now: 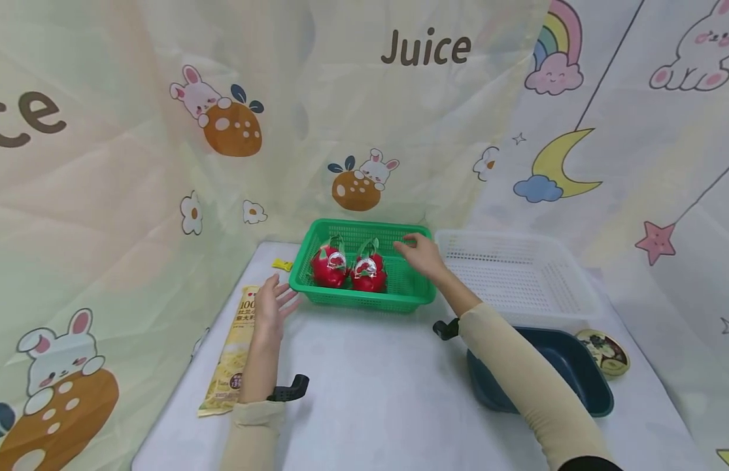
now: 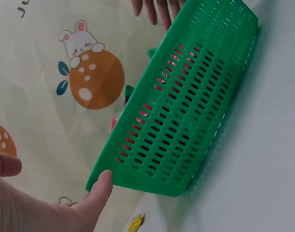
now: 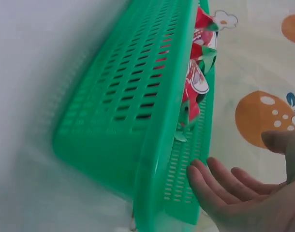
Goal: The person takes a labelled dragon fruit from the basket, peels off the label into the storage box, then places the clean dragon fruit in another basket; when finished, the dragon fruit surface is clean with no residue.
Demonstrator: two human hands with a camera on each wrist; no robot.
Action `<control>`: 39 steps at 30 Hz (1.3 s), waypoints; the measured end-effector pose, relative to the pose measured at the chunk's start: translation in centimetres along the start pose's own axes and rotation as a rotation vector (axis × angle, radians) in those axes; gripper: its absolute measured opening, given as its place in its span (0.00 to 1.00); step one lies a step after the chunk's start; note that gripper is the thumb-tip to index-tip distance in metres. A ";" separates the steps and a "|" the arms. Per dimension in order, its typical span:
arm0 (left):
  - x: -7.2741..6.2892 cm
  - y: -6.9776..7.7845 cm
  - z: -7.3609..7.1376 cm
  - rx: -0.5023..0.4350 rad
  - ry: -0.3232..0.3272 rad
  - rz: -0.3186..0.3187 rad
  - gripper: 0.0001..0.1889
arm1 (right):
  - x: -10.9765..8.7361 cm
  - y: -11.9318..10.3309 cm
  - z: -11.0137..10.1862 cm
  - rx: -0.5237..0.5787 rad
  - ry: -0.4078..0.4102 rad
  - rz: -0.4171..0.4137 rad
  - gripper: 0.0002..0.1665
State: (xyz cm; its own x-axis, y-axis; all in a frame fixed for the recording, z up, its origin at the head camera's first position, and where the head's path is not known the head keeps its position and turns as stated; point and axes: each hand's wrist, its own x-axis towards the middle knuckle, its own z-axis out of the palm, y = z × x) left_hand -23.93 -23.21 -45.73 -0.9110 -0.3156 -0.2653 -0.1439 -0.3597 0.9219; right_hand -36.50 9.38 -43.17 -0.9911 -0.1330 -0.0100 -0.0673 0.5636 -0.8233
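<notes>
A green perforated basket (image 1: 364, 299) stands at the far side of the white table. Inside it, toward the left, are two red dragon fruits (image 1: 329, 265) (image 3: 191, 92) with green tips and printed labels. My left hand (image 1: 271, 313) is open at the basket's front left corner; in the left wrist view a fingertip (image 2: 105, 180) overlaps the rim there. Over the basket's right end, my right hand (image 1: 423, 254) is held with fingers loosely bent and nothing in them. The right wrist view shows its fingers (image 3: 225, 181) beside the basket's end, away from the fruits.
Beside my left forearm lies a long yellow packet (image 1: 230, 366), partly covered by it. A small yellow wrapper (image 1: 282, 264) is left of the basket. To the right stand a white basket (image 1: 517, 281), a dark blue tub (image 1: 593, 399) under my right forearm, and a round container (image 1: 604, 352).
</notes>
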 end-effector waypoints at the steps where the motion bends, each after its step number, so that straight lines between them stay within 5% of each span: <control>1: 0.1 0.0 0.0 -0.067 -0.004 -0.021 0.38 | 0.3 -0.1 0.1 0.064 -0.016 0.038 0.38; 5: 0.6 -0.3 -0.3 -0.313 -0.032 -0.106 0.37 | 0.9 -0.4 0.5 0.273 -0.071 0.157 0.39; 11: 1.1 -0.5 -0.3 -0.532 -0.004 -0.208 0.36 | 1.3 -0.6 1.4 0.339 -0.089 0.235 0.35; 25: 2.2 -0.7 -0.1 -0.716 0.033 -0.319 0.25 | 2.9 0.2 4.7 0.278 -0.003 0.367 0.17; 39: 1.7 -0.6 -0.3 -0.857 0.017 -0.363 0.34 | 3.0 -0.2 5.6 0.279 0.059 0.451 0.18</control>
State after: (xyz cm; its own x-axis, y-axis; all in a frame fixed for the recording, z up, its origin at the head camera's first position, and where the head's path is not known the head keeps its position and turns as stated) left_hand -25.28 -23.79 -46.86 -0.8595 -0.0674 -0.5067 -0.0780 -0.9624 0.2603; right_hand -38.87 4.36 -46.21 -0.9199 0.1225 -0.3725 0.3920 0.3146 -0.8645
